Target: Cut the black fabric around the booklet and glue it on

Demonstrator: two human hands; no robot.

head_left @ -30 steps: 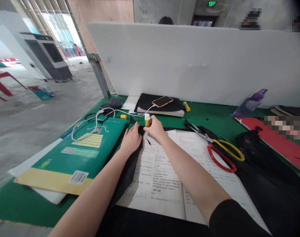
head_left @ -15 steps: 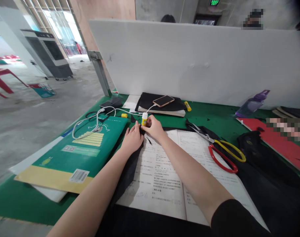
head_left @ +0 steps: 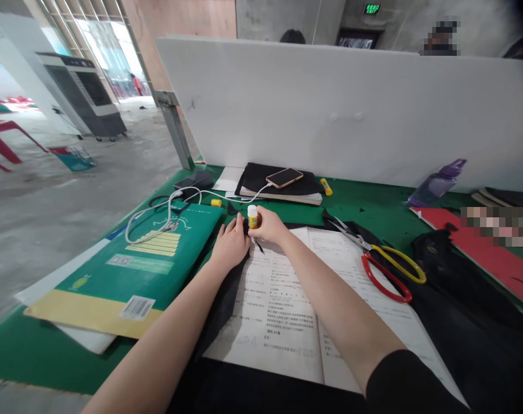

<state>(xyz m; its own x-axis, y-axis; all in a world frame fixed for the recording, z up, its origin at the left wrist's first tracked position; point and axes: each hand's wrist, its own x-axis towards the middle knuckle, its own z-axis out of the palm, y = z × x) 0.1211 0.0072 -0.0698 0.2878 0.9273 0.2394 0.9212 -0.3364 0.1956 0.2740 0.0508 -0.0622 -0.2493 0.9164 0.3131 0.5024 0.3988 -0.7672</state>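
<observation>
A yellow glue stick (head_left: 253, 218) with a white end stands upright in my right hand (head_left: 268, 225), pinched between thumb and fingers. It is over the top left corner of an open book (head_left: 283, 299). Black cloth (head_left: 220, 322) lies under the book and shows along its left edge. Beside the glue stick, my left hand (head_left: 231, 244) has its fingers on the cloth at that corner, a dark bit of it showing between thumb and forefinger. A small black scrap (head_left: 258, 246) lies on the page just below my hands. The glue's contact point is hidden.
Scissors (head_left: 373, 250) with red and yellow handles lie across the book's right page. A green book (head_left: 136, 270) with a white cable is at left. Behind are a yellow cap (head_left: 216, 202), a phone (head_left: 284, 177) and a white partition (head_left: 330, 109). A purple bottle (head_left: 438, 184) stands right.
My right hand has brought the glue stick slightly down and toward me along the corner. My left hand stays in place on the cloth.
</observation>
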